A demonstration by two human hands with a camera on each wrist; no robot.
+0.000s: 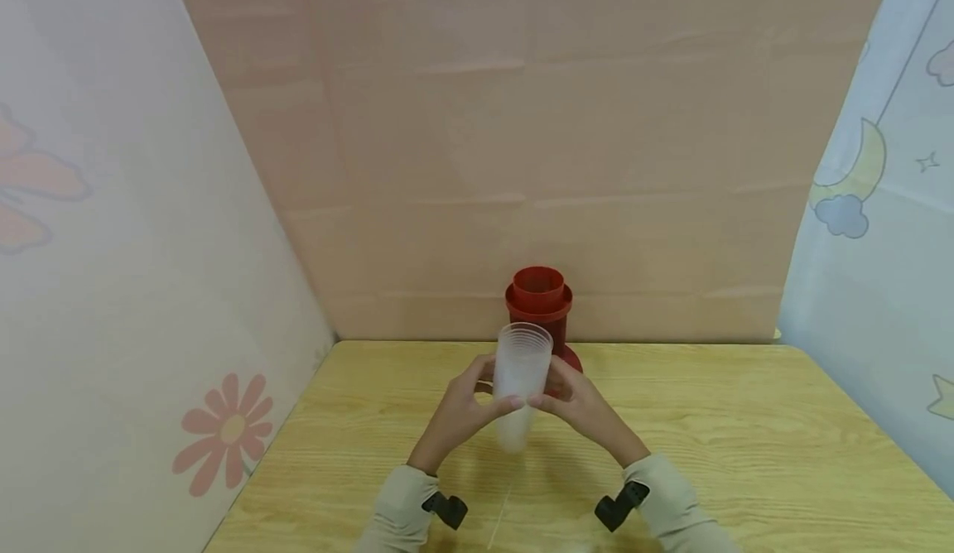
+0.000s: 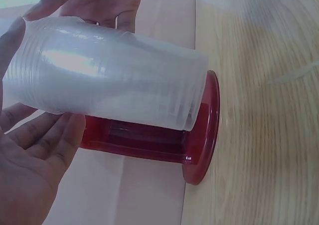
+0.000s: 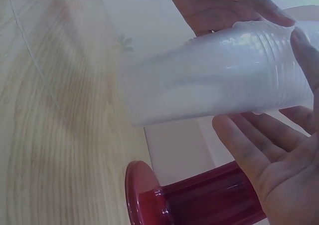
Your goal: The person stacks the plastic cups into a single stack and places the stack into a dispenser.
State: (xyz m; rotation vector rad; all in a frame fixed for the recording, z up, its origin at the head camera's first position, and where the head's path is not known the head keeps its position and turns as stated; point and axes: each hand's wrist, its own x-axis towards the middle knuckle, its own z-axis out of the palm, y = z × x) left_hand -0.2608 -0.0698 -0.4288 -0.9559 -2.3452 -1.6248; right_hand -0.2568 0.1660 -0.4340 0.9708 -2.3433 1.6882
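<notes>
A stack of nested translucent plastic cups (image 1: 523, 363) is held up over the table, rims upward and tilted. My left hand (image 1: 464, 408) grips its left side and my right hand (image 1: 585, 408) its right side, thumbs meeting at the front. In the left wrist view the fingers of both hands curl round the ribbed rim end of the stack (image 2: 119, 75). Just behind stands a red cylinder-shaped holder (image 1: 539, 292) with an open, collared top and a round base (image 2: 209, 135). The stack hides part of it in the head view.
A thin pale strip (image 1: 501, 516) lies on the wood-grain table (image 1: 715, 429) near the front. A plain tan backdrop (image 1: 596, 139) closes off the far edge, and printed cloth walls (image 1: 112, 305) stand at both sides.
</notes>
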